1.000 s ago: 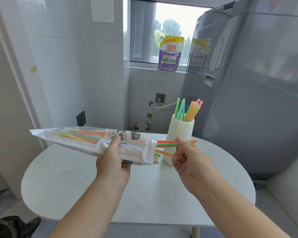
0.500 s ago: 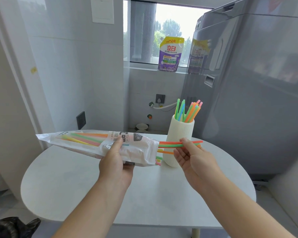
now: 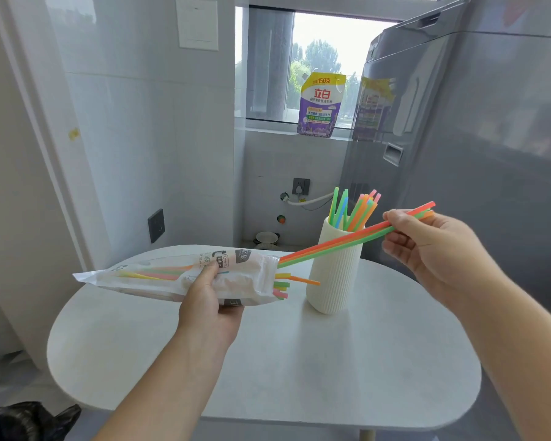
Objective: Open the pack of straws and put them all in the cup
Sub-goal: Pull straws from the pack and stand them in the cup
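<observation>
My left hand (image 3: pixel 209 305) grips the clear straw pack (image 3: pixel 178 276) level above the table, its open end facing right. Several coloured straw ends (image 3: pixel 282 284) poke out of that opening. My right hand (image 3: pixel 433 249) pinches a few straws (image 3: pixel 337 245), red, orange and green, near their right ends. Those straws are drawn most of the way out, and their left tips are still at the pack's mouth. They slant in front of the ribbed white cup (image 3: pixel 334 281), which stands on the table and holds several upright straws (image 3: pixel 353 208).
The round white table (image 3: pixel 268 370) carries only the cup. A grey washing machine (image 3: pixel 474 154) stands close on the right. A purple detergent pouch (image 3: pixel 320 105) sits on the window sill behind. Tiled wall lies to the left, and a black bag (image 3: pixel 23 420) is at the floor.
My right hand has moved right and up, drawing the pinched straws far out of the pack. The left hand and pack have stayed almost still.
</observation>
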